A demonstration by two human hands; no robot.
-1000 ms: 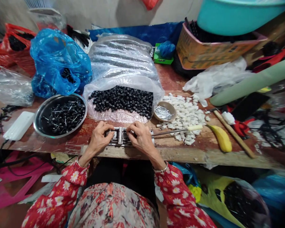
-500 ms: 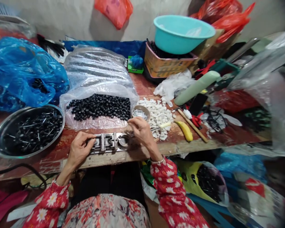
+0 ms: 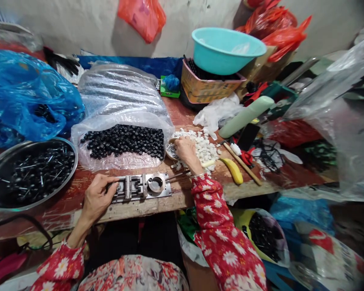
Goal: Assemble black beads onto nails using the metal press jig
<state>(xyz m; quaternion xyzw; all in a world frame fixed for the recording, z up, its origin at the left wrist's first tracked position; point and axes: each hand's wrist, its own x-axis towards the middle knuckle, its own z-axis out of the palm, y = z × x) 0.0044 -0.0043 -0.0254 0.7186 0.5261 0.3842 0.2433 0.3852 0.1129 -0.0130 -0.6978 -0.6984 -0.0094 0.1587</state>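
Note:
A metal jig (image 3: 136, 187) with bars and a ring lies along the table's front edge. My left hand (image 3: 97, 196) is at its left end, thumb and fingertips closed on a part there that I cannot make out. My right hand (image 3: 186, 151) reaches into a small round bowl (image 3: 170, 150) of shiny metal pieces; its fingertips are bent down and partly hidden. White pieces (image 3: 202, 146) are heaped beside the bowl. Black round caps (image 3: 124, 139) lie in an open clear plastic bag behind the jig. A screwdriver with a pale handle (image 3: 208, 163) lies under my right wrist.
At the left a steel basin (image 3: 75, 161) holds black parts with metal pins, beside a blue bag (image 3: 33, 93). A banana (image 3: 233, 171), a hammer (image 3: 244, 165) and a green roll (image 3: 245, 117) lie on the right. A turquoise basin (image 3: 227, 50) tops a crate at the back.
My right hand has moved from above the jig's right end, back and right to the small bowl, uncovering the jig's ring. My left hand stays at the jig. The view has shifted slightly.

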